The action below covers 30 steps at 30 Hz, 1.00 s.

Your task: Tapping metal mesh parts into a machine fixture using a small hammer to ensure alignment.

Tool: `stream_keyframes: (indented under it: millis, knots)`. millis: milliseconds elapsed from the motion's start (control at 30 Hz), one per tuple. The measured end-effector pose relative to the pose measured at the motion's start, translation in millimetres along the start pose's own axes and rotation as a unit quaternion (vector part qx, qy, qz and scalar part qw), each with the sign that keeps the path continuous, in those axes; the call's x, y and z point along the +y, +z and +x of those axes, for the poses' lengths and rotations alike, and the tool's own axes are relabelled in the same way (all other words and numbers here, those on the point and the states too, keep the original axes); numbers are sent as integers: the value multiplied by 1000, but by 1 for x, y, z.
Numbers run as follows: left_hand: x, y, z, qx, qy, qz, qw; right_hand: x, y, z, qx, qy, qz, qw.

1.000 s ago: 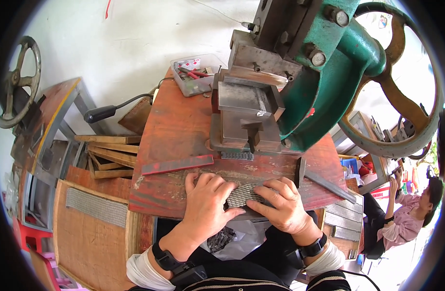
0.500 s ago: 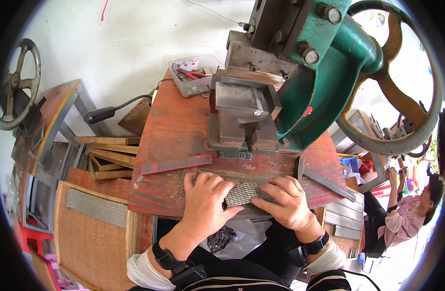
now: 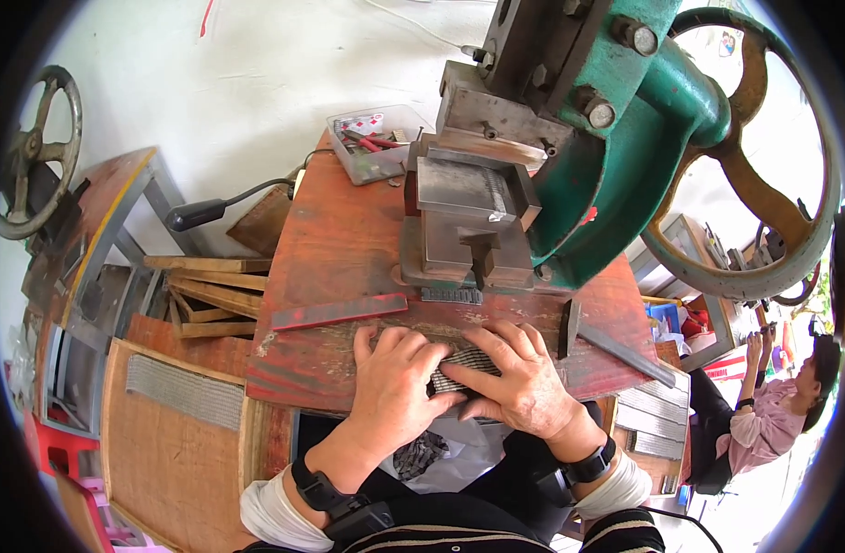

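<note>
At the front edge of the worn red table (image 3: pixel 330 244), a block of small grey metal pieces in tight rows (image 3: pixel 465 362) is held between my hands. My left hand (image 3: pixel 393 376) grips its left end, thumb along the near side. From the right, my right hand (image 3: pixel 524 382) closes over it, fingers across the top and thumb at the near side, hiding much of it. Beyond my hands, a short ridged metal strip (image 3: pixel 452 296) sits at the foot of the steel die (image 3: pixel 459 244). A red and black bar (image 3: pixel 340 311) lies beyond my left hand.
A green press (image 3: pixel 616 166) with a large handwheel (image 3: pixel 657 226) stands at the back right. A dark bar (image 3: pixel 625 355) lies to the right. Left is a wooden tray (image 3: pixel 169 470) with metal rows; a clear tool box (image 3: pixel 372 166) sits behind. Another person (image 3: pixel 773 415) sits far right.
My right hand has slid left and over the block, covering more of its rows. My left hand stays at its end. The whole view has shifted slightly.
</note>
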<state>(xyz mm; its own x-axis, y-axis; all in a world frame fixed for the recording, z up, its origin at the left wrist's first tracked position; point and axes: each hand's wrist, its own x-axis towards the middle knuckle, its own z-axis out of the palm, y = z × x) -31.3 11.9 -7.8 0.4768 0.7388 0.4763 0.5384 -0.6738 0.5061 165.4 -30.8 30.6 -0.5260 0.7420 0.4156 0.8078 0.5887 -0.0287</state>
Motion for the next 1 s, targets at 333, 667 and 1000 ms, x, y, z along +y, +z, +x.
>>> stream_keyframes:
  millis: [333,667,1000]
  knots:
    - [1,0,1,0,-10,-5,1000,5,5,1,10,-15,-11,1000]
    - [1,1,3,-12,-27,-9,1000,3,5,4,29,-3,-21,999]
    - [15,-8,12,-73,-16,50,996,13,7,-12,48,23,-35,998]
